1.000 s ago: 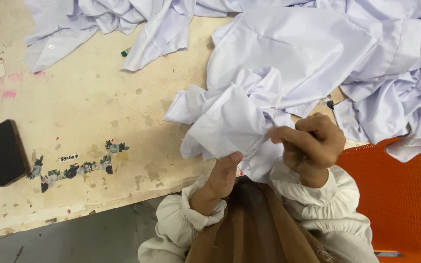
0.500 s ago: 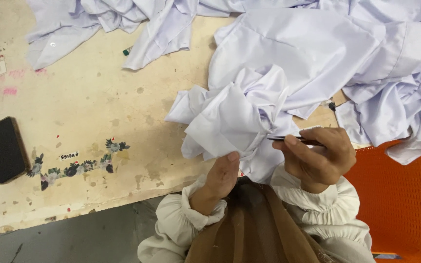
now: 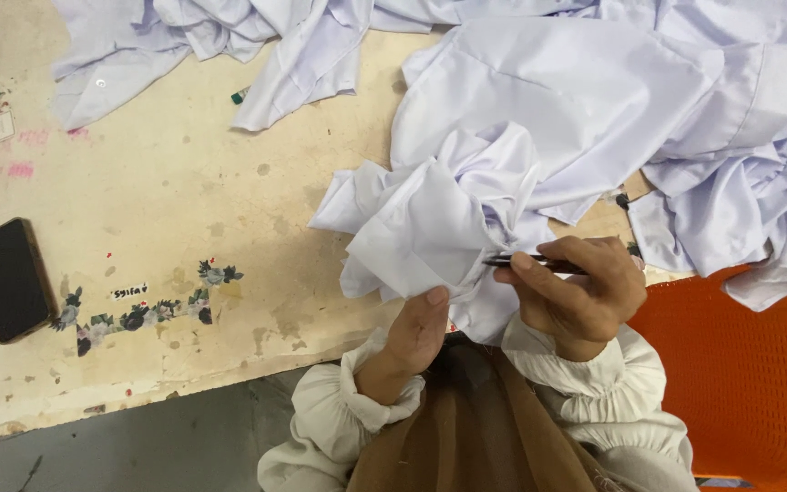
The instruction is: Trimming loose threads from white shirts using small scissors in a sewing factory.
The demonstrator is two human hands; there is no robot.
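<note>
Pinching a bunched fold of the white garment (image 3: 430, 237) with my left hand (image 3: 416, 328), I am keeping the thumb pressed up against the cloth while the other fingers are hidden under it, so I cannot tell how far they are curled. My right hand (image 3: 576, 292) is closed around a thin dark tool (image 3: 526, 262), gripping it between thumb and forefinger, its tip touching the cloth just beside my left thumb. What kind of tool it is, I cannot make out.

I am judging that the work goes best if I am holding the fold taut and flat near the tip, moving the point in small strokes, so it is catching only the spot I mean and not the layers bunched behind.

The garment is lying at the near edge of the worn table (image 3: 184, 210), spilling toward my lap. More white garments (image 3: 730, 137) are heaped to the right, overlapping mine and crowding my right wrist. Another pile (image 3: 184, 36) is lying along the far edge. A dark phone (image 3: 13, 278) is resting well apart at the left, and an orange chair (image 3: 749, 383) is standing just beside my right arm.
</note>
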